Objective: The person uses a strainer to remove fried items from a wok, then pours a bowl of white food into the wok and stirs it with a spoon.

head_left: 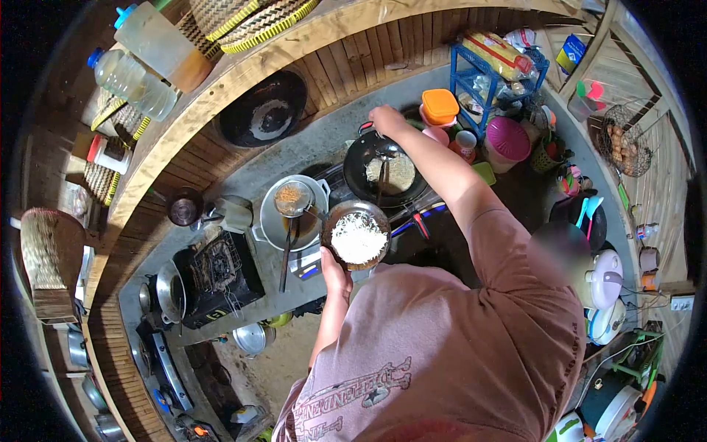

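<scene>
Well, my left hand [336, 275] clasps a bowl [329, 222] of white shreds [359, 237]; my right hand [387, 121] is at the wok [357, 174], grip unclear. A strainer [292, 197] crosses the basin [266, 225] alongside.

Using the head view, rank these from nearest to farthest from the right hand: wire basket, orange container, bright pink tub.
From the right hand, nearest first:
1. Orange container, just to its right
2. Bright pink tub, farther right
3. Wire basket, at the far right
</scene>
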{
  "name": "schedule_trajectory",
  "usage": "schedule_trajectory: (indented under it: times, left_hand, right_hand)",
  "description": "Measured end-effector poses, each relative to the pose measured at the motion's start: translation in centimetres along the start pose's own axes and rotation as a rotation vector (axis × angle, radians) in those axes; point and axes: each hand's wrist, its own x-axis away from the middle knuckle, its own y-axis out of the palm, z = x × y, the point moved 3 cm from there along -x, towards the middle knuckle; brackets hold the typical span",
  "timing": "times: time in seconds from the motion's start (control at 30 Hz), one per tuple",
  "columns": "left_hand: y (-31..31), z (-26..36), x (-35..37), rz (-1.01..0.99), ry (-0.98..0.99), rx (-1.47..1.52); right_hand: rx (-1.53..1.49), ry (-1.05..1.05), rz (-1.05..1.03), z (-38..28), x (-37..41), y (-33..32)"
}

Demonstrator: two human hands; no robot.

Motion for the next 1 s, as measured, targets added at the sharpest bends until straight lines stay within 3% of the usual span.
schedule_trajectory:
  times: [0.23,0.47,0.53,0.6,0.67,0.87,1.0]
  left_hand:
    - [-0.9,-1.9,-1.2,-0.032,0.031,-0.042]
    - [0.3,-2.1,-1.3,-0.016,0.029,-0.039]
    - [1.3,-1.6,-1.0,-0.026,0.02,0.044]
    - [1.9,-1.1,-0.3,0.012,0.017,-0.034]
    - [1.3,-1.5,-0.7,-0.017,0.032,-0.029]
    - [1.6,-0.8,-0.2,0.019,0.049,0.028]
    - [-0.5,-1.7,-1.4,0.03,0.038,0.014]
  right_hand:
    - [0.159,-0.131,-0.034,3.1,3.5,-1.1]
    - [0.042,-0.105,-0.334,2.4,4.6,-1.7]
    - [0.192,0.058,-0.54,2.1,3.8,-1.5]
    - [0.111,0.085,-0.502,2.9,2.3,-0.8]
    - [0.258,-0.213,-0.171,2.5,0.7,-0.4]
    - [0.223,-0.18,-0.196,-0.9,-0.5,-1.2]
    - [0.014,-0.169,-0.135,-2.8,-0.5,-0.2]
